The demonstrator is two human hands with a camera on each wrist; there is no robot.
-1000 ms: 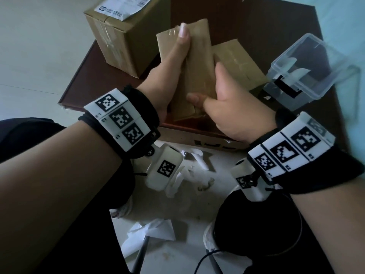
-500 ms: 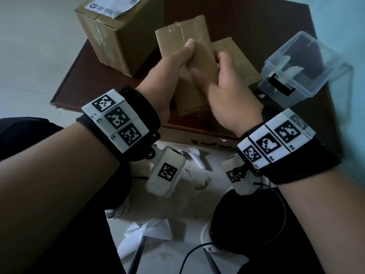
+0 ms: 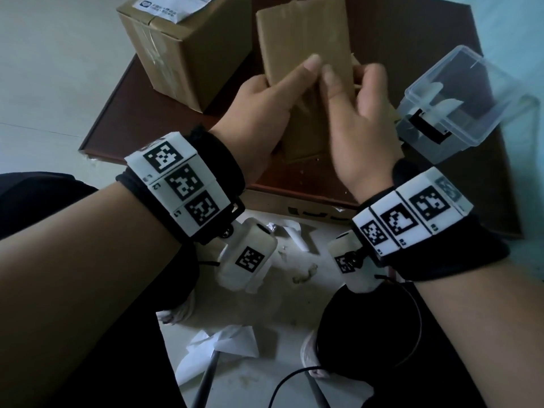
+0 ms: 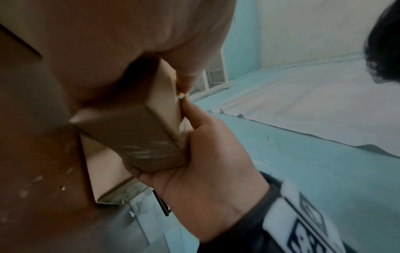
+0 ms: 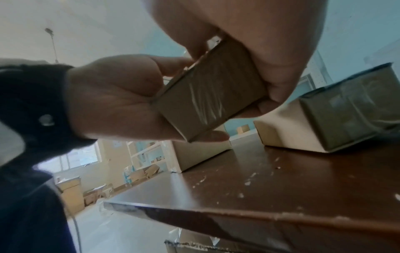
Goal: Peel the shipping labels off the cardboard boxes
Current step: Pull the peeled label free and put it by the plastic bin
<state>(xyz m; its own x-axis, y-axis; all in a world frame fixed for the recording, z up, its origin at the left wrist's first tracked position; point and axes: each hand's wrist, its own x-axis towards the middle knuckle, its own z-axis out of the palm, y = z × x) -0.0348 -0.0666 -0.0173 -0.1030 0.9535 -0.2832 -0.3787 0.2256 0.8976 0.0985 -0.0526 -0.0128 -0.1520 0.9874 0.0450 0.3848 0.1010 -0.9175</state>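
I hold a slim brown cardboard box upright above the brown table with both hands. My left hand grips its left side, thumb lying across the front face. My right hand grips the right side, its thumb tip close to the left thumb. The face towards me is bare cardboard with tape. In the right wrist view the taped end of the slim box sits between my two palms. A larger cardboard box at the back left carries a white shipping label on top.
A clear plastic tub holding white scraps stands at the table's right. Another flat box lies under the held one. Torn paper scraps litter the floor by my knees. A black cable runs near my feet.
My left thumb has slid down from the box's top edge and my right thumb has come up, so both now meet on the front face. The box stands more upright.
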